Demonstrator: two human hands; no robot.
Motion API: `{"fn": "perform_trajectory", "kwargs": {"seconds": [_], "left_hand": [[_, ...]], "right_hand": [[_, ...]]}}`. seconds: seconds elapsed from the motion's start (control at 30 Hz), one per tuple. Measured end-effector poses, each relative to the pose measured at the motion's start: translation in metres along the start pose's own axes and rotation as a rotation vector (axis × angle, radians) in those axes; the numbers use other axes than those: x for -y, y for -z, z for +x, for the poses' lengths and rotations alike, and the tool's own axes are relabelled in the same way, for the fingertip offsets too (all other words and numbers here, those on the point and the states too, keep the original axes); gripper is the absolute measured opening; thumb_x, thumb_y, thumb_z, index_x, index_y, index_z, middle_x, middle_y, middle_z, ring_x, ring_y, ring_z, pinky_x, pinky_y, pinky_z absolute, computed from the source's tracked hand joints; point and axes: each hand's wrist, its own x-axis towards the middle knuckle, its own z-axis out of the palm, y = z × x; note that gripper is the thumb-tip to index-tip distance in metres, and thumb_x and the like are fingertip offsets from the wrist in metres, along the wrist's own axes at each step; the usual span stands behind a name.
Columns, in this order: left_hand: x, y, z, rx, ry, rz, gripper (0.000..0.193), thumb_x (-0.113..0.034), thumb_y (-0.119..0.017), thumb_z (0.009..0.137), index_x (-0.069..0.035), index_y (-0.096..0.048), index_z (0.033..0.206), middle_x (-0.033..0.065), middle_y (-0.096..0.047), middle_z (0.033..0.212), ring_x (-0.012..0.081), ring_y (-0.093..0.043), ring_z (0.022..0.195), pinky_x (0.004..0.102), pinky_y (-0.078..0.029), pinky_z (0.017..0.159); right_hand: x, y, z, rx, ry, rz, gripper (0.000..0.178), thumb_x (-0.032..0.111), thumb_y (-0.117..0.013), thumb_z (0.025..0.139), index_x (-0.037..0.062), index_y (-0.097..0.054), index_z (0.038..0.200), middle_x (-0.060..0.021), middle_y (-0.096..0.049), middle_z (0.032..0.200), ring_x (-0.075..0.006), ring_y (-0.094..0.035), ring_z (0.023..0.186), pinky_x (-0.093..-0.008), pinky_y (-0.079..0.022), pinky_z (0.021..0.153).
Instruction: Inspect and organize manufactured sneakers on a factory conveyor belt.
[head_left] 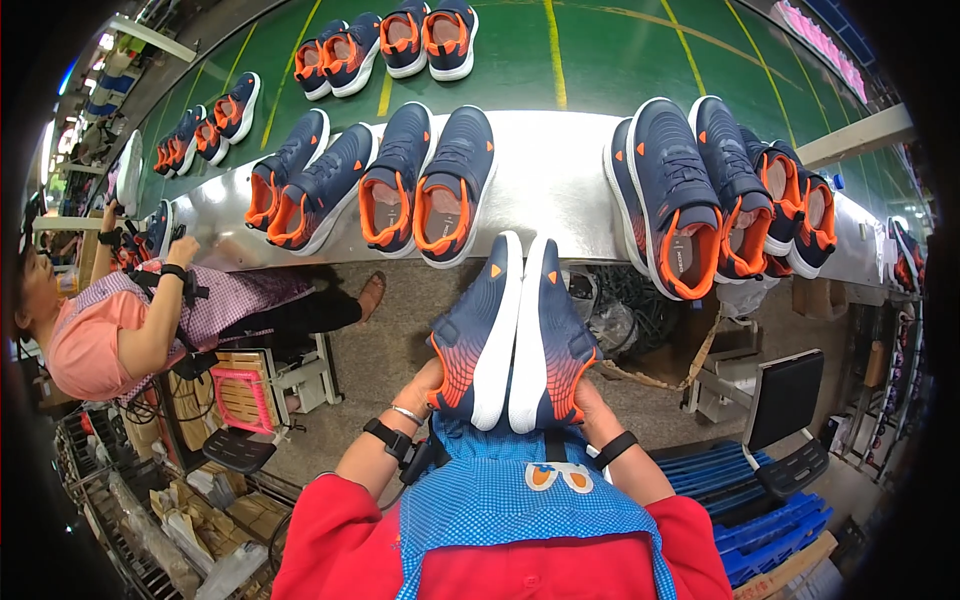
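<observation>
In front of my body I hold a pair of navy sneakers with orange heels, turned on their sides with the white soles facing each other. My left hand [419, 390] is closed round the heel of the left sneaker [468, 340]. Round the heel of the right sneaker [555, 345] my right hand [597, 412] is closed too. Most of my fingers are hidden behind the shoes. Just beyond, two matching pairs [398, 185] stand on the metal ledge [555, 165] to the left. On the right, several more sneakers [680, 190] are crowded together, some leaning on others.
Behind the ledge runs a green conveyor belt [600, 60] with yellow lines, carrying more sneakers [400, 45]. A co-worker [100, 330] stands at the left. A black chair [787, 410] and blue plastic crates [770, 535] stand at right; a pink-framed chair [240, 400] at left.
</observation>
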Motion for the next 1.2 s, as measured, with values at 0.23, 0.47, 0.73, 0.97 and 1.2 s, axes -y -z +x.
{"fn": "perform_trajectory", "kwargs": {"seconds": [0.23,0.47,0.73,0.97,1.2], "left_hand": [[-0.004,0.009,-0.003,0.147,-0.159,0.078,0.032,-0.018,-0.044,0.089,0.0,-0.048,0.116,0.0105,-0.054,0.114,0.0194,-0.055,0.097,0.0313,-0.045,0.087],[-0.034,0.023,-0.028,0.218,-0.38,0.547,0.05,-0.003,-0.057,0.079,0.0,-0.04,0.126,0.008,-0.05,0.119,0.0157,-0.051,0.103,0.0279,-0.042,0.089],[-0.045,0.02,-0.055,0.134,-0.646,0.892,0.058,0.0,-0.063,0.072,-0.002,-0.041,0.126,0.0094,-0.052,0.118,0.0156,-0.051,0.105,0.029,-0.039,0.092],[-0.041,0.014,-0.063,0.01,-0.726,1.042,0.058,0.007,-0.057,0.072,-0.008,-0.043,0.126,0.0109,-0.05,0.121,0.0178,-0.048,0.109,0.0296,-0.036,0.094],[-0.03,0.011,-0.063,-0.037,-0.783,1.148,0.069,0.019,-0.043,0.066,-0.013,-0.042,0.127,0.0148,-0.035,0.133,0.0244,-0.035,0.122,0.0302,-0.028,0.1]], "right_hand": [[0.004,0.031,0.003,0.014,0.091,-0.135,0.036,0.006,-0.051,0.085,0.0004,-0.044,0.12,-0.009,-0.053,0.114,-0.0189,-0.054,0.099,-0.0319,-0.045,0.086],[0.04,0.021,-0.032,0.197,0.279,-0.311,0.05,0.003,-0.052,0.083,0.0033,-0.033,0.129,-0.0077,-0.046,0.122,-0.0161,-0.046,0.109,-0.0293,-0.038,0.093],[0.055,0.02,-0.057,0.172,0.477,-0.831,0.066,0.003,-0.066,0.07,0.0078,-0.033,0.127,-0.0087,-0.05,0.114,-0.0164,-0.05,0.104,-0.0292,-0.04,0.089],[0.046,0.029,-0.062,0.097,0.645,-0.876,0.066,0.001,-0.066,0.069,0.0076,-0.035,0.126,-0.0094,-0.05,0.112,-0.0169,-0.05,0.104,-0.0296,-0.039,0.09],[0.047,0.024,-0.067,-0.083,0.946,-1.317,0.067,-0.002,-0.065,0.061,0.006,-0.039,0.122,-0.0141,-0.04,0.11,-0.0293,-0.042,0.106,-0.0343,-0.034,0.092]]}}
